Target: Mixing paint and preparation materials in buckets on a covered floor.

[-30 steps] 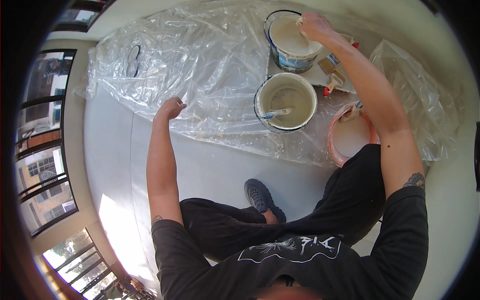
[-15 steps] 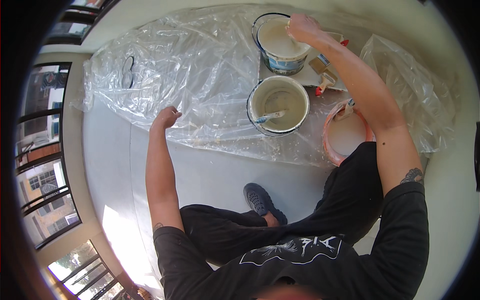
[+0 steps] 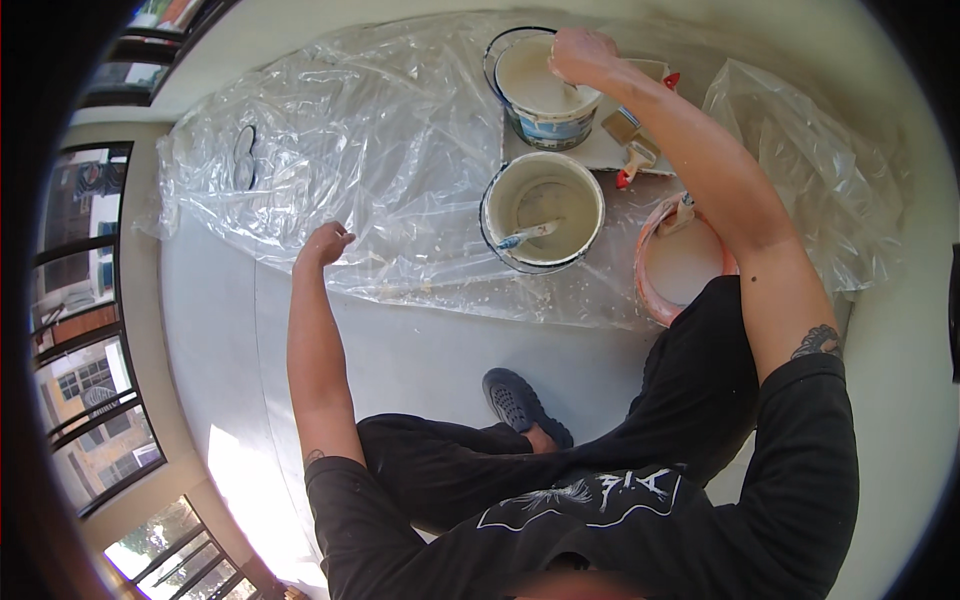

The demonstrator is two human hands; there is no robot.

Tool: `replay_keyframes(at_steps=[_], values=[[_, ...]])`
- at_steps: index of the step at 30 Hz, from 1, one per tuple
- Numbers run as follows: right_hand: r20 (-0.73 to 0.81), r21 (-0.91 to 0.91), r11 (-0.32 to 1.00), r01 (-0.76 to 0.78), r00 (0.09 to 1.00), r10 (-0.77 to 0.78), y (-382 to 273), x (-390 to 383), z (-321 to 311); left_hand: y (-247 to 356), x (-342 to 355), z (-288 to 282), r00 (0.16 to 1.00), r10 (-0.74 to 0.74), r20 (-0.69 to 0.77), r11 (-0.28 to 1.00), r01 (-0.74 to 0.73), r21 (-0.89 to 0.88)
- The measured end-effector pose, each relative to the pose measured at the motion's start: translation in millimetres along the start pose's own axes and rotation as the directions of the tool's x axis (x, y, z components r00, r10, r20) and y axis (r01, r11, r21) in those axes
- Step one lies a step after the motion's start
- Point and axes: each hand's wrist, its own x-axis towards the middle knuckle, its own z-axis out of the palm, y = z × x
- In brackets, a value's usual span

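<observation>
My right hand (image 3: pixel 585 57) is closed at the right rim of the far paint bucket (image 3: pixel 550 133), which has pale, creamy liquid inside. A small end shows below my fingers, but what they grip is mostly hidden. Out to the left, my left hand (image 3: pixel 325 243) hovers over the clear plastic sheet (image 3: pixel 400 140) with its fingers curled and nothing visible in them. Nearer than the far bucket stands a second bucket (image 3: pixel 490 220), with a paint-smeared brush (image 3: pixel 528 235) lying inside. An orange-rimmed bucket (image 3: pixel 645 280) of whitish liquid sits by my right knee, another brush (image 3: pixel 680 215) at its rim.
Two paintbrushes, a wide one (image 3: pixel 622 126) and a red-handled one (image 3: pixel 637 160), lie on a pale board (image 3: pixel 595 155) beside the far bucket. Bunched plastic (image 3: pixel 800 150) lies along the right wall. My shoe (image 3: pixel 520 405) rests on the grey floor (image 3: pixel 420 350).
The view has shifted slightly, so the buckets sit a little farther left in it. My right hand stays at the far bucket's rim; my left hand keeps nearly the same place.
</observation>
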Motion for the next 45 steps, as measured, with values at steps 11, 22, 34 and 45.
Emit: replay_keyframes(at_steps=[11,22,34,45], values=[[0.156,-0.165,0.886,0.434,0.898,-0.411,6,16,8,-14,-3,3,0.999,-0.047,0.015,0.999,0.047,0.014],[-0.025,0.143,0.979,0.144,0.99,-0.142,6,9,7,-15,-6,2,1.0,-0.018,0.005,1.0,0.018,0.01],[-0.136,0.081,0.995,0.051,0.99,-0.039,15,2,9,-14,-11,-3,0.994,-0.091,0.067,0.995,0.094,-0.046],[0.251,-0.229,0.91,0.346,0.924,-0.288,-9,7,-5,-10,-7,-2,0.993,-0.096,0.071,0.994,0.099,-0.047]])
